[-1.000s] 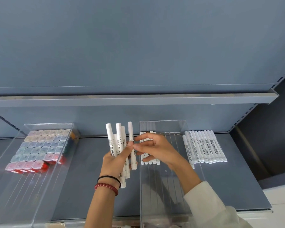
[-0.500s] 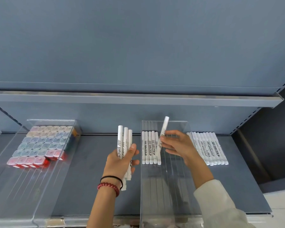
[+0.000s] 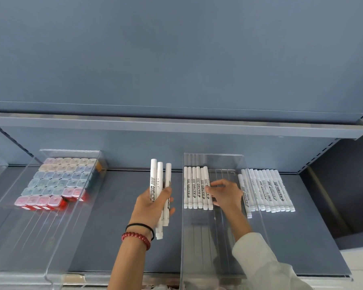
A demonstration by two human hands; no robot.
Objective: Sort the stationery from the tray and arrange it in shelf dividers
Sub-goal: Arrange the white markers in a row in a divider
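My left hand [image 3: 153,206] grips a bunch of three white markers [image 3: 160,181], upright, over the grey shelf. Inside the clear shelf divider [image 3: 214,160] lies a row of several white markers [image 3: 195,188]. My right hand [image 3: 225,194] is inside that divider, its fingertips touching the rightmost marker [image 3: 207,185] of the row. Whether the fingers pinch that marker or only rest on it is unclear. A second row of several white markers [image 3: 268,190] lies to the right of the divider on the shelf.
A clear divider [image 3: 71,152] at the left holds rows of small pastel and red boxes [image 3: 59,181]. The grey shelf [image 3: 122,206] has a metal front rail. Another shelf edge [image 3: 176,125] runs overhead, and a dark panel stands at the right.
My right hand carried one marker from the left-hand bunch into the divider and laid it at the right end of the row. The left bunch has one marker fewer.
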